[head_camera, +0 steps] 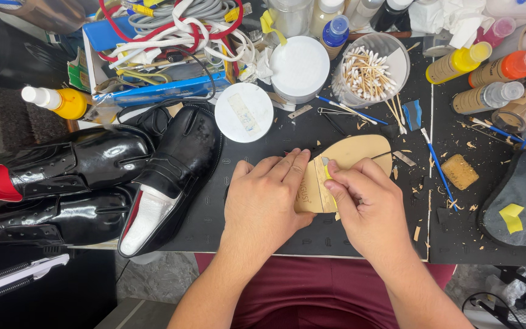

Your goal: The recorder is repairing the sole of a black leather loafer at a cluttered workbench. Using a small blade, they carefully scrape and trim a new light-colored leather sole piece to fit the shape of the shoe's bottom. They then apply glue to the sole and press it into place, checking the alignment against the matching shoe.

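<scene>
Tan sole piece [360, 155] lies flat on the black mat [275, 131], near its front edge. Left hand [266, 198] presses down on it, fingers together and flat. Right hand [366, 207] pinches a small yellow blade [326, 171] against the piece. Glossy black shoes [92, 183] rest at the mat's left edge.

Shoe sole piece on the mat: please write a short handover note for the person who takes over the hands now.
Left hand: flat on the tan sole piece, pressing it onto the black cutting mat.
Right hand: pinches a small yellow-handled blade at the piece's near end.
Nearby: three glossy black shoes lie left of the mat; cotton swab tub behind; shavings scattered to the right.
Done: some trimming, judging by the shavings.
Left: I cannot tell how much of the edge remains.
</scene>
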